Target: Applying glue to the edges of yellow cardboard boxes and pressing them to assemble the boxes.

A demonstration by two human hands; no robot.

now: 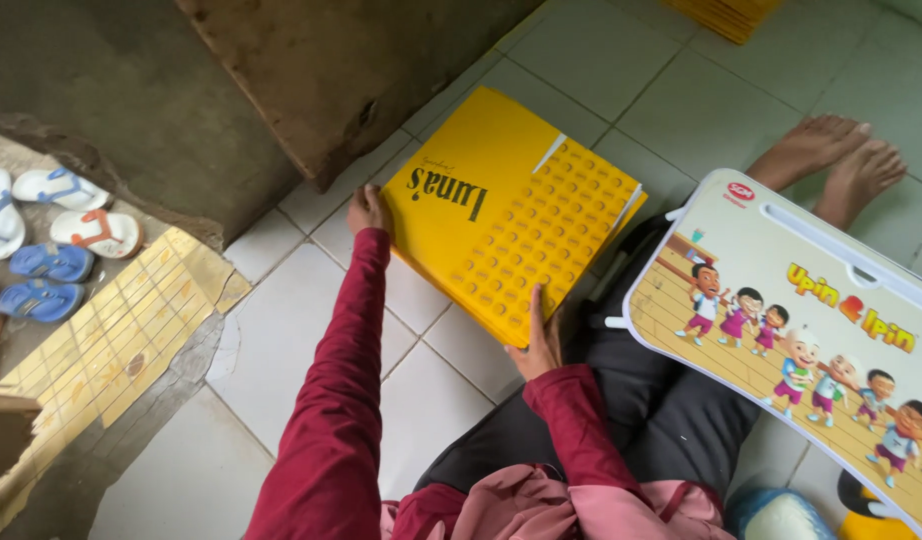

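My left hand (366, 208) and right hand (541, 345) grip the yellow cardboard sheet (501, 210) by opposite edges (flat, not yet folded) above the tiles (281, 330).

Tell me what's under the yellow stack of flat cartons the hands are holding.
White floor tiles show around the yellow stack, held by the left hand and right hand. Whatever lies directly beneath it is covered.

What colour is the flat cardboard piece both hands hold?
Yellow, with a raised dot pattern on the flat cardboard piece; head view.
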